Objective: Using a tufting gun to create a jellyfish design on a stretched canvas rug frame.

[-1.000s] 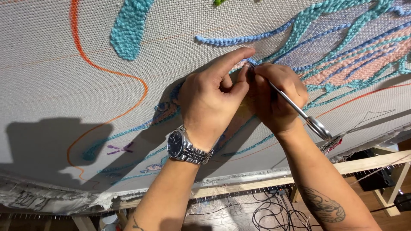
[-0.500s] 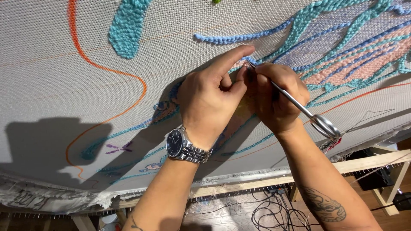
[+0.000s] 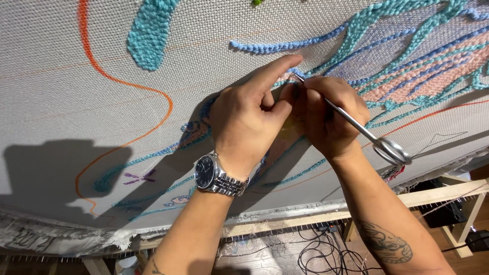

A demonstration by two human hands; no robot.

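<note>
Steel scissors, slim and silver point(image 3: 356, 127), sit pinched in the right hand point(image 3: 326, 119), fingers wrapped tight round the shaft so the blades poke out at the top while the loop handles hang free below the wrist. Can't tell if the blades are parted, the tips are too small. The left hand point(image 3: 249, 125) isn't holding anything; its forefinger is stretched out and pressed flat on the cloth right beside the scissor tips, thumb tucked against the other hand. Both are working on the pale grey woven backing cloth point(image 3: 61, 102) stretched over a wooden frame point(image 3: 438, 193), right where a blue yarn line point(image 3: 270, 47) meets the teal and pink tufted patches point(image 3: 407, 84). Risky bit, I reckon: tips that close to the weave could snip the backing or a good loop if they slip, or nick that forefinger.
</note>
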